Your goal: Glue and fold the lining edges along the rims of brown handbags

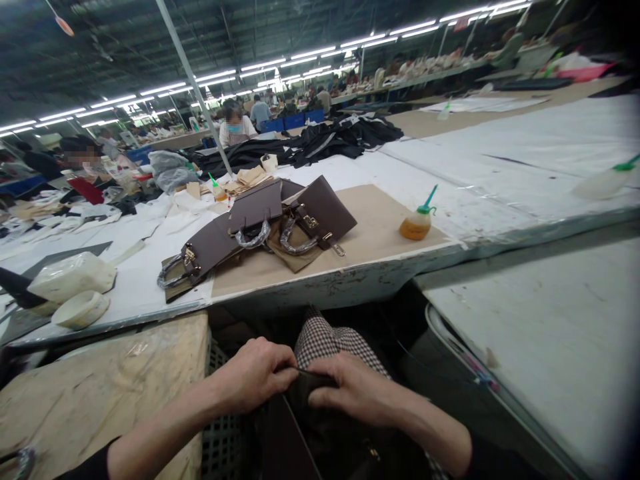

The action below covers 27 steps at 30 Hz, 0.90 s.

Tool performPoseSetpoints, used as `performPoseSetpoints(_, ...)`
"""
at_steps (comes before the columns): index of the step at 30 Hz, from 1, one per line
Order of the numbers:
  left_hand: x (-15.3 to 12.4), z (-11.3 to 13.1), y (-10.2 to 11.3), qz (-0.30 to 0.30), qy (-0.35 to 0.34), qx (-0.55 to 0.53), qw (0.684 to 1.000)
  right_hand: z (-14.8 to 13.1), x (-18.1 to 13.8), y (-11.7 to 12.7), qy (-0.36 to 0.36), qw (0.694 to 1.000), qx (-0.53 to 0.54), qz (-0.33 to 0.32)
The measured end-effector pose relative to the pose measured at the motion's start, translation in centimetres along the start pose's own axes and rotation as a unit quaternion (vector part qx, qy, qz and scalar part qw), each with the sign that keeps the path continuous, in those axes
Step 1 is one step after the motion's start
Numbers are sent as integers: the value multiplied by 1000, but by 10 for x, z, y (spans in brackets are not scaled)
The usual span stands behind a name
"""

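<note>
Legible text: none. From where I stand I can read no word, brand or number. Checked: gold-coloured clasp on a brown handbag, too small to tell whether its face bears a mark. Hanging orange-red object near the roof, possibly a sign: blurred, any lettering unreadable. Bottle of amber liquid on the bench: no label I can make out. Dark workpiece over the lap: no characters discernible.
</note>
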<state>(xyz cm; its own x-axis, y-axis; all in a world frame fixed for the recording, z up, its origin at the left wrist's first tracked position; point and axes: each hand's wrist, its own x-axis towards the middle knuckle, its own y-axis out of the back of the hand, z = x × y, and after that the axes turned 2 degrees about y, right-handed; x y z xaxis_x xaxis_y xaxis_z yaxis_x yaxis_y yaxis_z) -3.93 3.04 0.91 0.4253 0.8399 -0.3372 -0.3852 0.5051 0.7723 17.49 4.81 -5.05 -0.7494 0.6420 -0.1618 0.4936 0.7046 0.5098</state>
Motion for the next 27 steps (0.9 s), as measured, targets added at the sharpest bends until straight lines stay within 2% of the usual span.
performPoseSetpoints(10, -1, 1, -3, -8, 4, -13, 1000, 0, -3, 1, 29, 999, 23, 2)
performPoseSetpoints(17, 3, 0, 2, -44, 19, -47, 998, 2, -3, -10, 23, 998, -15, 48)
performPoseSetpoints(23, 11, 11, 5, -35, -28, 64, 997, -2, -5, -13, 11, 995, -57, 83)
performPoseSetpoints(27, 9, 16, 3, -23, -7, 113, 993, -9, -7, -7, 17, 993, -100, 66)
